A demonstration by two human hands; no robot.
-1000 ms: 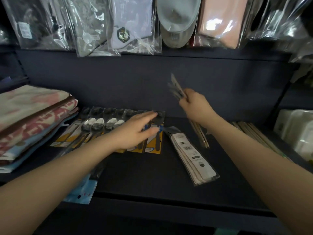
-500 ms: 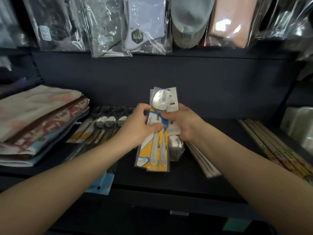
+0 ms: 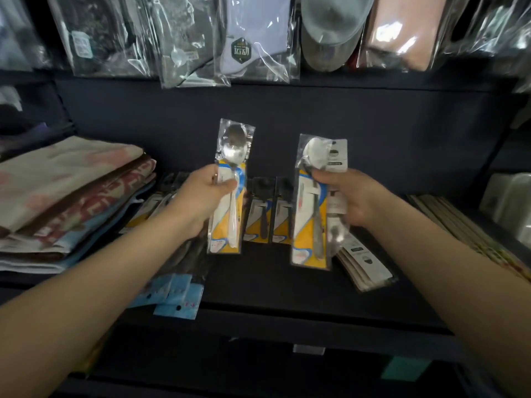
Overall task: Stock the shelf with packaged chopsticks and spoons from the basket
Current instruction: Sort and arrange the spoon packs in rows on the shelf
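the left hand (image 3: 201, 196) pinches one spoon packet (image 3: 230, 188) by its middle, thumb on the front face, the packet upright with the bowl end up. the right hand (image 3: 349, 198) is closed on a small stack of packets (image 3: 311, 202), a yellow-carded spoon packet in front and at least one white-labelled one behind; how many in all cannot be told. both are held up in front of the shelf (image 3: 273, 282), well apart from each other.

the step in hand looks like placing the single packet. to do it well, the person should lower it flat beside the row of spoon packets (image 3: 267, 214) lying at the back of the shelf, card edges lined up and bowl end toward the back wall like the others, and let go only once it rests flat, since the slick film would slide. the right hand should keep its stack squeezed so nothing slips out.

the chopstick packets (image 3: 365, 261) lie on the shelf just below the right hand. the basket is not in view.
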